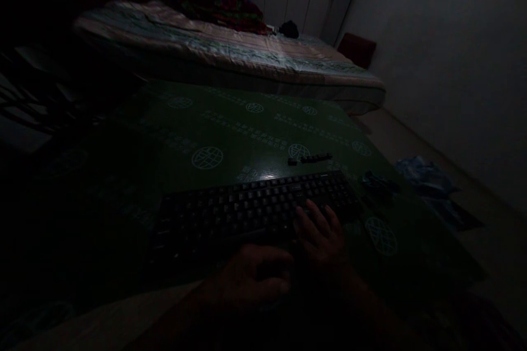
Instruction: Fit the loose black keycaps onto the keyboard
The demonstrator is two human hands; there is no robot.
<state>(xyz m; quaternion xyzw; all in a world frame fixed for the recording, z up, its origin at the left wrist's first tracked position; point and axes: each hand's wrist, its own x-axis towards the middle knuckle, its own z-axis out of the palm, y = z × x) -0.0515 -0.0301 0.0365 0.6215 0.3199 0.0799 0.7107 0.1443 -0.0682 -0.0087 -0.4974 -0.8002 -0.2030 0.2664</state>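
Observation:
In dim light a black keyboard [247,203] lies across the green table. Its keys face up. My right hand [323,236] rests at the keyboard's right part, fingers spread over an area where the keys are hard to see. Just in front of the keyboard's near edge is my left hand [259,274], its fingers curled with the thumb toward the index finger. Anything inside that grasp is lost in shadow. Beyond the keyboard a short row of small black pieces [317,158], apparently loose keycaps, lies on the table, with a single piece [292,162] beside it.
The green tabletop [230,131] carries white globe prints and lettering. A dark crumpled item [379,182] lies to the keyboard's right. Behind the table stands a bed [230,55] with a red patterned blanket [222,5]. Bluish cloth or plastic [428,175] is on the floor at right.

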